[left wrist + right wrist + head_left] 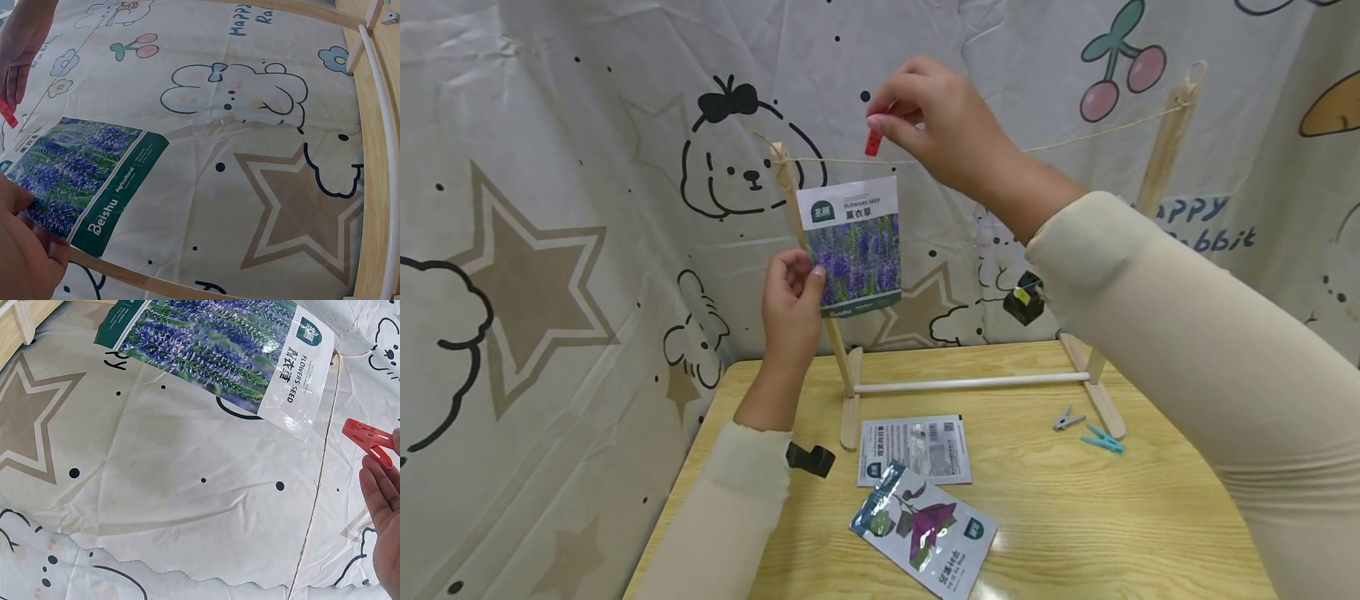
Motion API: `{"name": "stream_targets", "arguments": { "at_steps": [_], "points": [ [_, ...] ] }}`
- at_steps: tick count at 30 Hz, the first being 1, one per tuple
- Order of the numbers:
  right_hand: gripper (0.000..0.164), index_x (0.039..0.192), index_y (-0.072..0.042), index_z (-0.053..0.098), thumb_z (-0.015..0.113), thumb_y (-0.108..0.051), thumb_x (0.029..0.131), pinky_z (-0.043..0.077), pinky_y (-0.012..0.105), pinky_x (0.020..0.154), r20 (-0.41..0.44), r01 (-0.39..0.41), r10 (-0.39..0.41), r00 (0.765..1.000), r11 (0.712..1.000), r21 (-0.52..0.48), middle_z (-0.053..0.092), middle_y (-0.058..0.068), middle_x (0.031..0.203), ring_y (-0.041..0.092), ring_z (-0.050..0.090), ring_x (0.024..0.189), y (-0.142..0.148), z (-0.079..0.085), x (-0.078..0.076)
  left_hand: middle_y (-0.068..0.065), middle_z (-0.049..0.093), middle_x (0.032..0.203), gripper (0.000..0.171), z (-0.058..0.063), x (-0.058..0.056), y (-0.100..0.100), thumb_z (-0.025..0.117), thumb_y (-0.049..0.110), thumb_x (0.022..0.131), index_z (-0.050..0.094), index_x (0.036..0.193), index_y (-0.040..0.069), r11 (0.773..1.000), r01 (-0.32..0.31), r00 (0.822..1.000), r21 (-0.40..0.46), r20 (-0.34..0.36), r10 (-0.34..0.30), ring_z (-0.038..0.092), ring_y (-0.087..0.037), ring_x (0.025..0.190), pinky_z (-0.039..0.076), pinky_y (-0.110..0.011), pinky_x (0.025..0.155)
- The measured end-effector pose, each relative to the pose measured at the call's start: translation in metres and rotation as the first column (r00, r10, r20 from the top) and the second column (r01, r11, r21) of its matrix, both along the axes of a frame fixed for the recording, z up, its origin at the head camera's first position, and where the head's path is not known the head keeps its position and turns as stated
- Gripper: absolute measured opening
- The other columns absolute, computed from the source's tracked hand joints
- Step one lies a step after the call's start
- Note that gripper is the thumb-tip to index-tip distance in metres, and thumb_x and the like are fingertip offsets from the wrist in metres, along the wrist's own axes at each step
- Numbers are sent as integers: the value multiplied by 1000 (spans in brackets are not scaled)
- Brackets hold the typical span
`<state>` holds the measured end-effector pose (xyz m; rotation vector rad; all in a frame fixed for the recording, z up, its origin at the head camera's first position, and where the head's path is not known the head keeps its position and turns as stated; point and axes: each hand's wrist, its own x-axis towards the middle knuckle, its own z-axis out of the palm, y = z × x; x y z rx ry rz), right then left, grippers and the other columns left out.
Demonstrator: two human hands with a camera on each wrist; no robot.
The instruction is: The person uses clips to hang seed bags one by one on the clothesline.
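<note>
My left hand (795,292) pinches a flower seed packet (853,246) by its lower left edge and holds it upright, its white top just below the string (1060,143). Purple flowers cover the packet's front, with a green band along the bottom. Above the string, my right hand (936,117) pinches a red clothespin (873,142) between thumb and fingers. In the right wrist view the red clothespin (369,440) is beside the string (320,469), apart from the packet (219,353).
The string runs between two wooden posts (1161,154), joined low down by a white rod (970,383). On the table (1075,517) lie two more seed packets, one face down (917,450) and one face up (925,533). A grey clothespin (1067,418) and a blue clothespin (1103,439) lie at the right.
</note>
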<state>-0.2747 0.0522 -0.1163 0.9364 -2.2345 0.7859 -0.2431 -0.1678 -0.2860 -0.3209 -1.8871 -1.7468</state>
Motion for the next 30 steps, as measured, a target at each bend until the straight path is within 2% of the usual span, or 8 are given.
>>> {"name": "stream_targets", "arguments": {
  "at_steps": [6, 14, 22, 30],
  "points": [
    [25, 117, -7, 70, 59, -23, 103, 50, 21, 100, 33, 35, -35, 999, 999, -1, 62, 7, 121, 12, 62, 110, -4, 3, -2, 1, 54, 104, 19, 1, -2, 0, 51, 4, 104, 48, 122, 2, 1000, 4, 1000, -2, -4, -4, 54, -11, 94, 46, -20, 80],
    [24, 117, -7, 70, 59, -22, 102, 49, 16, 99, 78, 23, -18, 997, 998, -58, 62, 5, 118, 7, 64, 108, -7, 4, -3, -4, 53, 102, 17, 2, -5, 2, 52, 5, 104, 49, 120, 2, 1000, 7, 1000, 25, -18, -7, 53, -10, 92, 45, -19, 79],
    [24, 115, -5, 71, 59, -22, 102, 50, 18, 98, 97, 6, 1, 995, 997, -73, 62, 6, 116, 9, 65, 108, -9, 4, -6, -2, 53, 103, 17, 3, -7, 2, 52, 3, 103, 49, 120, 2, 1000, 5, 1000, 22, -22, -5, 53, -9, 93, 45, -19, 80],
    [24, 115, -4, 70, 58, -21, 103, 51, 20, 98, 121, 40, -32, 992, 997, -62, 62, 7, 119, 11, 65, 109, -11, 3, -8, -1, 55, 104, 20, 6, -7, 5, 52, 1, 103, 49, 122, 1, 1000, -3, 1000, 27, -4, 3, 55, -11, 96, 46, -20, 82]
  ]
}}
